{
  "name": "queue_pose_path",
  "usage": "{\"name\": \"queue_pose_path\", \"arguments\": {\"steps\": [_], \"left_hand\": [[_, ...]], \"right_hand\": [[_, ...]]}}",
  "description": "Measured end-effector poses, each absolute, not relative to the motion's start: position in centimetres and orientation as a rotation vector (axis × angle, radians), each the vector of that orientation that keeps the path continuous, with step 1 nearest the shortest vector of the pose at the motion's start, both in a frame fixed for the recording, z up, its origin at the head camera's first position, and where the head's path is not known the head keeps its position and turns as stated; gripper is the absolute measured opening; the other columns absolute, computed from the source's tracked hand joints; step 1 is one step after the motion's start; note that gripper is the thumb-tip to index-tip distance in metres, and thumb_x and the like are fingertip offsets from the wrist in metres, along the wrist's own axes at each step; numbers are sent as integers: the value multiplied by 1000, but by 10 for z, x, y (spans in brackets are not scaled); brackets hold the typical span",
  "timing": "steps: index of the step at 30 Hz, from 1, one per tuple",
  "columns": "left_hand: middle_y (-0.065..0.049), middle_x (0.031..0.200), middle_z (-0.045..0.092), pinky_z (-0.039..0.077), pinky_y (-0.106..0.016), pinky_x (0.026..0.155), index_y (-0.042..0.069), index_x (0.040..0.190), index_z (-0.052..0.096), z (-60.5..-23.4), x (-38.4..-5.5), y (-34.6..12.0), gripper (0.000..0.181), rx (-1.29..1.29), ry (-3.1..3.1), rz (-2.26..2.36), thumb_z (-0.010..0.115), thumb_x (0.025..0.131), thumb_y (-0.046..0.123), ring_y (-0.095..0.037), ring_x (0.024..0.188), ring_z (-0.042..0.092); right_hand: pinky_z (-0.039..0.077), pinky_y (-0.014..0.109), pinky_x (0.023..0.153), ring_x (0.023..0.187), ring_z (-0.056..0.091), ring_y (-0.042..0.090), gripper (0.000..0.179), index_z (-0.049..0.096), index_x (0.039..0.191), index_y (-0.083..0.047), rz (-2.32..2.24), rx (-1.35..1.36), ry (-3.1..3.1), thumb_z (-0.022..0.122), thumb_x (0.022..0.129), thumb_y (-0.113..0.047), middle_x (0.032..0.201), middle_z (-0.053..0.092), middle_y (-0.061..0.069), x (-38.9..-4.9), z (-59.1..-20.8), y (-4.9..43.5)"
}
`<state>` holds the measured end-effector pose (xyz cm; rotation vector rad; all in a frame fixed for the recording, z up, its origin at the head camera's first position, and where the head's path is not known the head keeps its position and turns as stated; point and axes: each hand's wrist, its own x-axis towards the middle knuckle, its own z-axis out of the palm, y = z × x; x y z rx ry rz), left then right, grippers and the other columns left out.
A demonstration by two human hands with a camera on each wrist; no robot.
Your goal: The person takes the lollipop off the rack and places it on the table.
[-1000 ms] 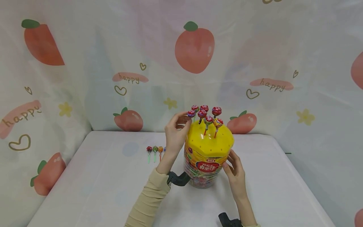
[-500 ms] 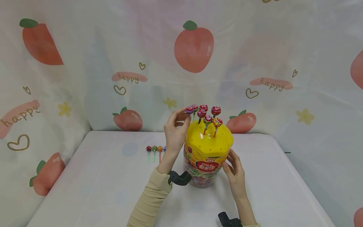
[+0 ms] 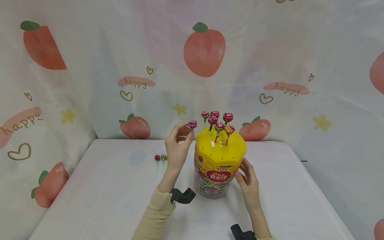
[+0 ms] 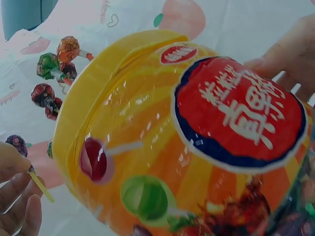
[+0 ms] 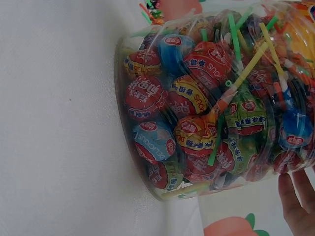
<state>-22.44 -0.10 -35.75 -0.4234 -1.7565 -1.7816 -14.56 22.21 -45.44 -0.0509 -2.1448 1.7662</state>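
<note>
A lollipop [image 3: 192, 124] with a purple-red wrapper is pinched in my left hand [image 3: 176, 146], just left of the jar's lid. Its yellow stick angles downward in the left wrist view. My right hand [image 3: 249, 181] holds the right side of a large clear candy jar [image 3: 214, 183], thumb toward the front and fingers curving behind. Several wrapped lollipops [image 3: 219, 127] stand upright in the small holes of its yellow lid [image 3: 222, 151]. Many more lollipops [image 5: 197, 132] fill the jar in the right wrist view.
On the white table [image 3: 99, 193], left of my left hand, lies a short row of lollipops [image 3: 157, 158], partly hidden by that hand. Behind the table hangs a peach-print cloth [image 3: 240, 50]. Bare lid holes face the front.
My left hand has drawn away from the lid toward the left, bringing the purple-red lollipop with it. My right hand and the jar stay in place.
</note>
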Motion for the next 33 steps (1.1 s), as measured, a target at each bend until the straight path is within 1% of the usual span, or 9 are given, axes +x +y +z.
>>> {"name": "queue_pose_path", "arguments": {"steps": [10,12,17,19,25,29,33], "left_hand": [[-15,94,69,49,-18,71,11,115,67,-380,-221,-24,29,-299,-1795,-1776,71,86,13,-16,81,63],[-17,94,69,49,-18,71,7,114,67,-377,-214,-28,29,-268,-1819,-1775,70,86,10,-19,82,64],[-24,92,69,49,-17,69,-3,113,65,-372,-200,-37,29,-188,-1859,-1797,69,85,1,-18,80,64],[-25,92,68,48,-16,68,-3,113,65,-379,-202,-42,29,-164,-1858,-1812,69,85,1,-14,79,63],[-27,92,68,48,-13,67,-4,114,65,-400,-209,-55,30,-69,-1876,-1814,68,84,-1,-14,78,62],[-27,92,68,45,-11,65,-4,114,65,-412,-213,-63,30,-13,-1888,-1801,68,84,-3,-10,76,62],[-28,92,69,45,-13,66,-6,115,64,-423,-217,-70,32,36,-1908,-1776,68,84,-3,-13,76,62]], "right_hand": [[36,6,96,125,42,1,54,33,148,-18,1768,-65,-2149,52,97,-12,145,42,-6,-146,-454,222],[37,6,96,125,42,2,54,34,148,-18,1768,-62,-2147,52,97,-12,145,42,-6,-146,-454,222],[37,7,96,125,43,2,54,34,148,-18,1770,-56,-2141,52,97,-11,142,43,-9,-146,-455,222],[37,7,96,125,43,2,54,34,148,-18,1771,-55,-2140,52,97,-10,142,43,-10,-146,-455,222],[37,7,96,125,43,2,54,34,148,-18,1769,-57,-2141,52,97,-11,143,43,-9,-146,-455,222],[37,7,97,125,43,2,54,34,148,-19,1768,-56,-2142,52,97,-11,143,43,-9,-146,-454,222],[37,7,96,125,43,2,54,34,148,-18,1771,-58,-2140,52,97,-11,143,43,-9,-146,-455,222]]}}
